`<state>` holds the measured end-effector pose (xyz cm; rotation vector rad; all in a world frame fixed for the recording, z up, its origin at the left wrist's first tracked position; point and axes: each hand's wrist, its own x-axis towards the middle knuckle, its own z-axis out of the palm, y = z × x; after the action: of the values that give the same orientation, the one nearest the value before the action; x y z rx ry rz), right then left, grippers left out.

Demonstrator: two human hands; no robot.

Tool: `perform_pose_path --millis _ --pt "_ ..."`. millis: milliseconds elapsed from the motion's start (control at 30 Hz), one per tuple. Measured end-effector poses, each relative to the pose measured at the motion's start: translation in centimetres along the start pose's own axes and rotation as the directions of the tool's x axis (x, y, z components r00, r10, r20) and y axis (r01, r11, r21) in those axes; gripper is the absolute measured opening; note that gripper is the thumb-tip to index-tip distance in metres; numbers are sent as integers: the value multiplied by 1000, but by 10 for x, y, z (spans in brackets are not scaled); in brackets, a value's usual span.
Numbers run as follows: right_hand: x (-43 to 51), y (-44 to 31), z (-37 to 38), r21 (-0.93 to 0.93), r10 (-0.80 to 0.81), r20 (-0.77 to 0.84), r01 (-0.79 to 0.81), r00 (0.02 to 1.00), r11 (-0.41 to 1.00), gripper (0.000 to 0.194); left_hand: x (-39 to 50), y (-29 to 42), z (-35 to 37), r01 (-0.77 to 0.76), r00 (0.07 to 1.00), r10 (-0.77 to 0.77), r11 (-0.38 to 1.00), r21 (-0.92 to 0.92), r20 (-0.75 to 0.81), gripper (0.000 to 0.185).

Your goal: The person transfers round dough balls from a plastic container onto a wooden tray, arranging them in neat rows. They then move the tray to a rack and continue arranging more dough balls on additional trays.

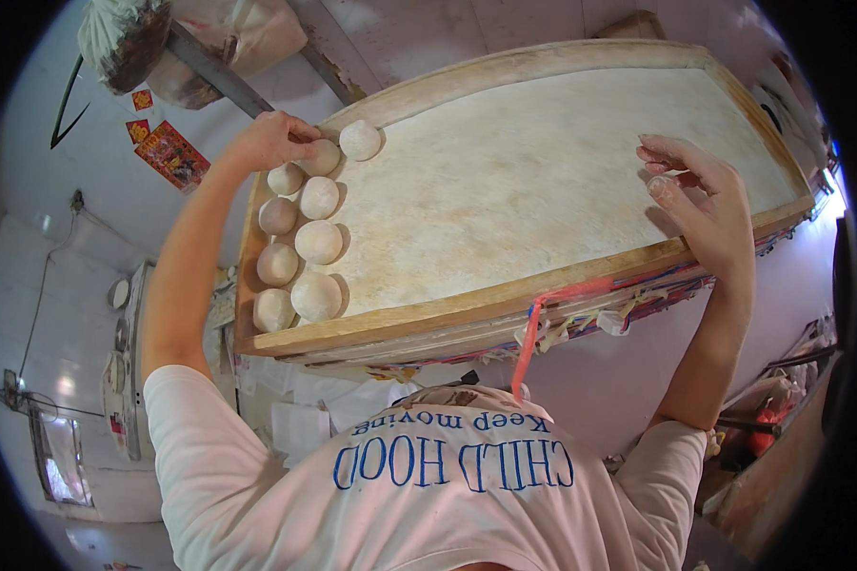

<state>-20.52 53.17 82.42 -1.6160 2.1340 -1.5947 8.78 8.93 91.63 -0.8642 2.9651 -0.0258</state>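
At the tray's far left corner, my left hand (275, 143) has its thumb and fingers on a round, floured dough ball (322, 158). Several pale dough balls stand in two rows along the left end of the shallow wooden tray (414, 317), and one more ball (361, 140) sits just right of the far end. Over the tray's near right part is my right hand (693, 189), its floury fingers curved and apart with nothing between them. Flour coats the tray's pale floor.
The tray has raised wooden sides. A pink-red plastic strip (528, 342) hangs from its near side, by tangled cords and strings. Bags (125, 43) sit beyond the far left corner, next to a metal bar (214, 68). Shelving with cluttered bags stands at the right.
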Motion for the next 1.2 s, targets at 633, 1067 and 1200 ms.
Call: perform_pose_path --millis 633,1067,1200 --pt "-2 -1 -1 -48 22 -56 -24 998 999 44 11 -2 15 -150 983 154 988 -37 103 48" --pt "-3 5 -2 13 25 -53 -24 998 1000 43 -45 -1 -11 -8 994 -22 963 -271 -108 41" --pt "-4 5 -3 1 -15 -31 15 999 1000 42 -69 14 -4 -134 991 131 964 -231 -28 35"
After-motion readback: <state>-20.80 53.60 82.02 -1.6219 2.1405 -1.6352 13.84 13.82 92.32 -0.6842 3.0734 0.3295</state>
